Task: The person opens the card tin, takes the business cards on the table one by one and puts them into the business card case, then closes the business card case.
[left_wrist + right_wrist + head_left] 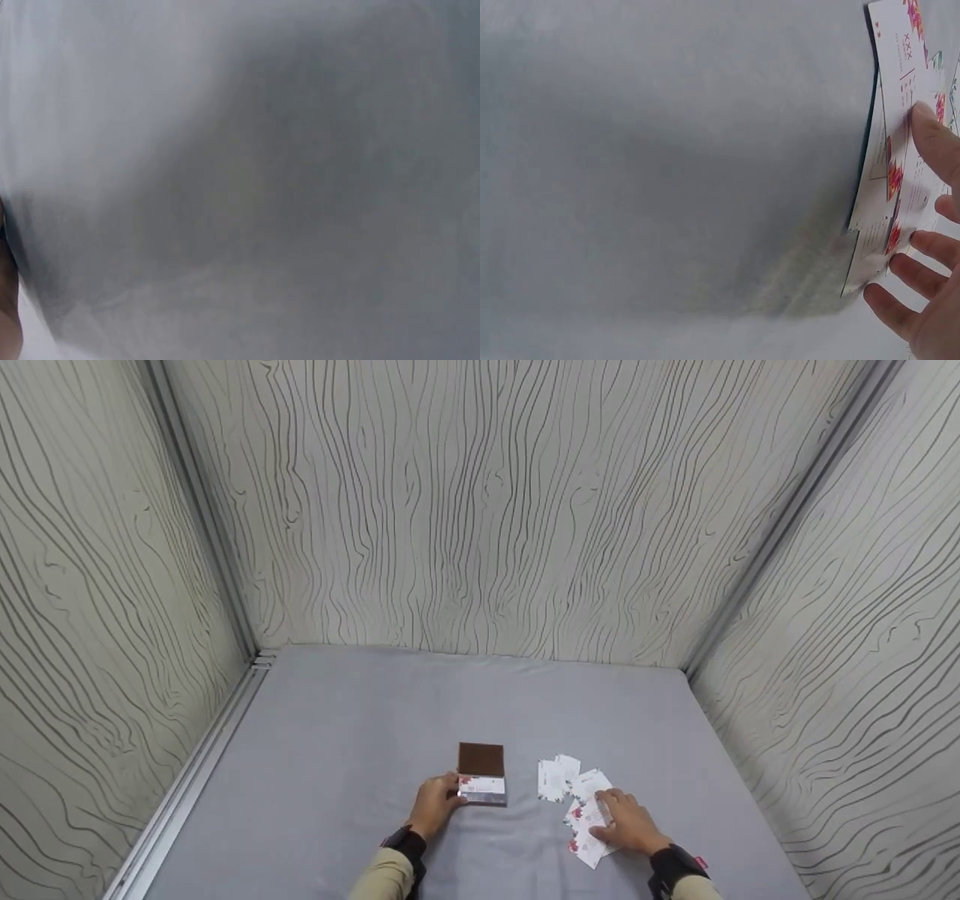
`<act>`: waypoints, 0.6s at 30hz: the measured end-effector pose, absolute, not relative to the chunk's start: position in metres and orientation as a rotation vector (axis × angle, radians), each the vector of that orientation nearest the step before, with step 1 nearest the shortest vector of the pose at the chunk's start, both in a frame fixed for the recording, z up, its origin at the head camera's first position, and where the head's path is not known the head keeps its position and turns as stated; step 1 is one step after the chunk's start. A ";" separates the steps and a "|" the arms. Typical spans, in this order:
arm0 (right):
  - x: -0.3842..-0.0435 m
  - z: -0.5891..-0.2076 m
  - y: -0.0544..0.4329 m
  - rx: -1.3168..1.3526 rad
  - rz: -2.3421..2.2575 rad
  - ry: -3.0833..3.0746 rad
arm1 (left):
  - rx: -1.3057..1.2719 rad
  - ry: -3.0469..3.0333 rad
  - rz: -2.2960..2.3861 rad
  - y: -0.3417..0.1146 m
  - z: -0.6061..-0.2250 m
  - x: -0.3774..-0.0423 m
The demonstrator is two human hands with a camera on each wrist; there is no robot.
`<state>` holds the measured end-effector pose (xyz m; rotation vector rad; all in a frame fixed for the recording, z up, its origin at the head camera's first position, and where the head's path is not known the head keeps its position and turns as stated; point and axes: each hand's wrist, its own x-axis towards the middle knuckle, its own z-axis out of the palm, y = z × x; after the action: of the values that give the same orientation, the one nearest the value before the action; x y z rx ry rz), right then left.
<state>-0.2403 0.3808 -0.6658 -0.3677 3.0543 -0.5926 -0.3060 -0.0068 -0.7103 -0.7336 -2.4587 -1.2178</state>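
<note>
A small brown card case [481, 760] lies with its lid raised on the grey cloth, a white card [484, 785] with red flowers showing inside its near half. My left hand [434, 805] holds the case by its left side, thumb at the near corner. Only a sliver of that hand [7, 315] enters the left wrist view. To the right, loose business cards [587, 847] with floral corners overlap in a spread. Over them is my right hand [632, 823], its fingers spread and its thumb touching a top card [896, 67] in the right wrist view.
Between the case and the spread lie a few more white cards [552, 780]. Grey cloth [360, 720] covers the table, with small wrinkles near the front. Wood-grain patterned panels [480, 510] stand behind and at both sides, and a metal rail [187, 780] runs along the left edge.
</note>
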 end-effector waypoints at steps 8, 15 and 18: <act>-0.244 -0.669 0.377 -0.287 -0.553 3.092 | -0.681 -2.490 -1.247 -0.004 -0.713 -0.307; -0.246 -0.669 0.375 -0.215 -0.519 3.122 | -0.675 -2.491 -1.266 -0.004 -0.713 -0.307; -0.245 -0.670 0.377 -0.218 -0.527 3.140 | -0.704 -2.466 -1.252 -0.004 -0.713 -0.307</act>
<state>-0.2450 0.3767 -0.6701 -0.2181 3.1401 -0.5266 -0.3071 -0.0044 -0.7133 -0.7045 -2.4663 -1.2516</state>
